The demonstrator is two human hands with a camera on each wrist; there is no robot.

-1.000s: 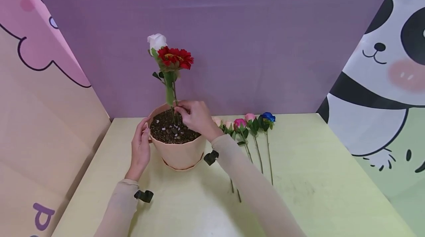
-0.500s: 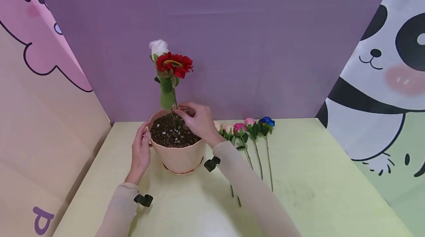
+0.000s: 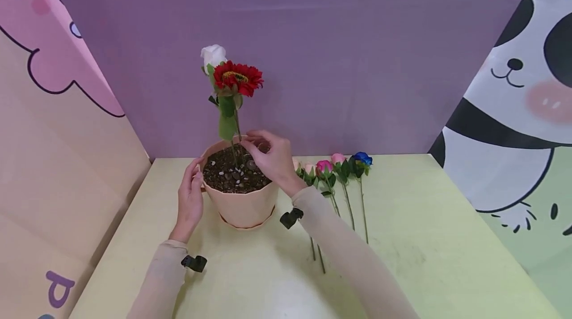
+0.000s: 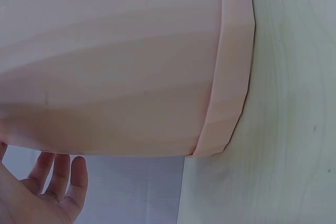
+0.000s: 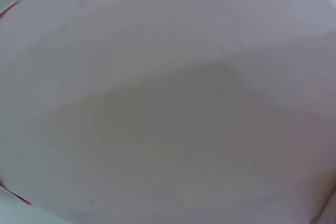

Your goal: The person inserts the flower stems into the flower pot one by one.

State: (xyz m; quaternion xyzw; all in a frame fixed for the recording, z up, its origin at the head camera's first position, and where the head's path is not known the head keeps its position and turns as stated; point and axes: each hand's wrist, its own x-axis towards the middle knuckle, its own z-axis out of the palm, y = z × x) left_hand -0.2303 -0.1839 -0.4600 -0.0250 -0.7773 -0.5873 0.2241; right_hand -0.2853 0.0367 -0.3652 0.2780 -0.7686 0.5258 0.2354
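A pink flower pot (image 3: 241, 207) filled with dark soil and pebbles stands on the table. In it a white rose (image 3: 213, 57) and a red daisy-like flower (image 3: 239, 78) stand upright, close together. My left hand (image 3: 189, 202) rests against the pot's left side, fingers near the rim; in the left wrist view those fingers (image 4: 79, 179) lie along its wall. Over the right part of the soil is my right hand (image 3: 272, 158), thumb and fingertips right beside the red flower's stem with a small gap between them. The pot's wall fills the right wrist view.
Several artificial roses lie on the table right of the pot, among them a magenta rose (image 3: 323, 166), a pink rose (image 3: 338, 159) and a blue rose (image 3: 363, 159). My right forearm crosses over some stems. A purple wall (image 3: 339, 61) stands behind.
My right hand has loosened its pinch on the red flower's stem and shifted slightly right. The red flower has turned and tilted a little. My left hand stays at the pot.
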